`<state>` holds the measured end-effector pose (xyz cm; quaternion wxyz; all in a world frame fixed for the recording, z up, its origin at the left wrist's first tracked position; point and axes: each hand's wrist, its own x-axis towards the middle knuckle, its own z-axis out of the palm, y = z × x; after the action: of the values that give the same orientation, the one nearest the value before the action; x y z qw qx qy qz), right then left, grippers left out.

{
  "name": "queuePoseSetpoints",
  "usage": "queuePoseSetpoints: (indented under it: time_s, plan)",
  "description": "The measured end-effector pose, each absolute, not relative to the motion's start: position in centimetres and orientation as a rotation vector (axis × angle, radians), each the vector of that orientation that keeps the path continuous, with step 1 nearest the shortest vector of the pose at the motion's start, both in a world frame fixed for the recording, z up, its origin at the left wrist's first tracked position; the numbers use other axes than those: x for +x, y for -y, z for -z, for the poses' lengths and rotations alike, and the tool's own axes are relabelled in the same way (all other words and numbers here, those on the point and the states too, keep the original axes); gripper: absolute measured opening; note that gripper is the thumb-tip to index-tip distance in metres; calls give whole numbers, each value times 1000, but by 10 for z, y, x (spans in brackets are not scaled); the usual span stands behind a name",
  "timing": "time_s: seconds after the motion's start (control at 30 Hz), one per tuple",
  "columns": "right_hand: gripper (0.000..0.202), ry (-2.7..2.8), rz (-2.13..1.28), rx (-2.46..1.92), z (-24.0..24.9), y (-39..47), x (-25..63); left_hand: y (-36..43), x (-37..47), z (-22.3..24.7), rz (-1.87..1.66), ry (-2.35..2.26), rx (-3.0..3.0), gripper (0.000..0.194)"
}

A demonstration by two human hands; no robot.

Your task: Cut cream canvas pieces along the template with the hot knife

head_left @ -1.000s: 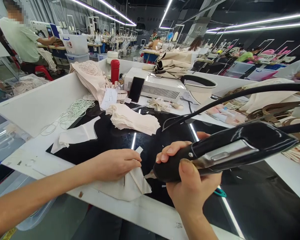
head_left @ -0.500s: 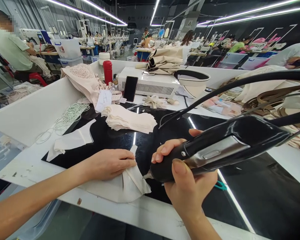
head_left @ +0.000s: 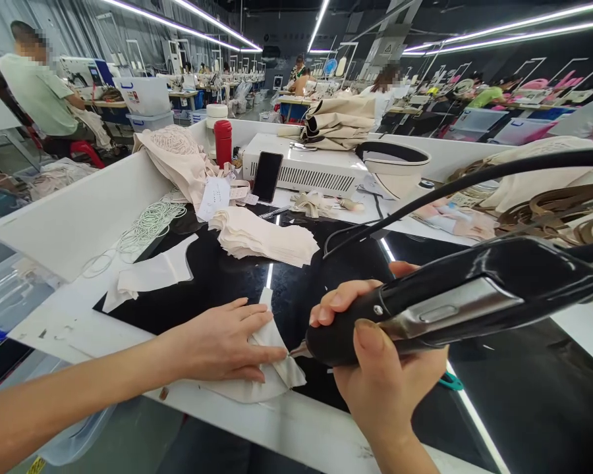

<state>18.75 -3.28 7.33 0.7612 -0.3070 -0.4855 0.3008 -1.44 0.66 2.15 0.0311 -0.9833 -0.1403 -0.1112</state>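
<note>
My left hand point(head_left: 222, 342) lies flat with its fingers spread on a cream fabric piece point(head_left: 277, 378) at the near edge of the black work surface point(head_left: 524, 375). Wrapped around a black handheld tool point(head_left: 439, 306) with a silver lever is my right hand point(head_left: 385, 368). The tool's narrow tip meets the fabric just right of my left fingertips. Beyond my hands sits a stack of cream cut pieces point(head_left: 264, 237). A translucent template with fabric point(head_left: 161, 271) lies at the left.
Green cord point(head_left: 151, 227), a phone point(head_left: 267, 176), a red bottle point(head_left: 223, 143) and a white box point(head_left: 301, 164) stand or lie farther back. A black cable point(head_left: 454, 185) arcs over the right side. Teal-handled scissors or clip point(head_left: 452, 380) lie right of my right hand. A person point(head_left: 42, 92) sits far left.
My left fingers have spread out and reached right over the fabric, closer to the tool tip. The whole view has shifted slightly, so things appear farther right.
</note>
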Motion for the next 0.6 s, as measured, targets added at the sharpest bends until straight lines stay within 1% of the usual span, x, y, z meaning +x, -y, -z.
queuePoseSetpoints:
  time_s: [0.33, 0.6]
  plan:
    - [50, 968, -626, -682, -79, 19, 184, -6, -11, -17, 410, 448, -3042, 39]
    - [46, 991, -626, -725, -79, 17, 182, -5, -7, -16, 445, 471, -3039, 40]
